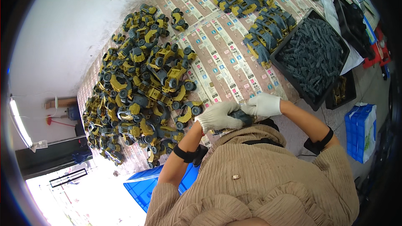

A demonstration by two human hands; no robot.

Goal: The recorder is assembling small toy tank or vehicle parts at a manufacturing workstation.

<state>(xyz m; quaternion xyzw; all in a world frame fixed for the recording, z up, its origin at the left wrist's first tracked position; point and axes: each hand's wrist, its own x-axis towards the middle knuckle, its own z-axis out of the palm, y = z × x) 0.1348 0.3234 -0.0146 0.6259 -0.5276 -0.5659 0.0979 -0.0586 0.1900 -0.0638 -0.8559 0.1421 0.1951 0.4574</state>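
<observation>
My left hand (220, 116), in a white knitted glove, is wrapped round a dark grey-green plastic piece (247, 118) at the table's near edge, close to my body. From the right, my right hand (263, 104), gloved too, has its fingers pressed together at the top of that piece. Whether it pinches something small there is hidden. Just left of my left hand lies a yellow-and-grey toy vehicle (190, 113) with black wheels. It is at the edge of a big heap of similar toy vehicles (138, 96) covering the table's left side.
The table has a patterned covering (222, 67). Yellow-and-grey toy bodies (268, 29) stand lined up beyond my hands. At right, a black tray (295, 88) holds many dark grey parts (312, 54). A blue bag (356, 132) sits on the floor, and a blue crate (142, 190) is lower left.
</observation>
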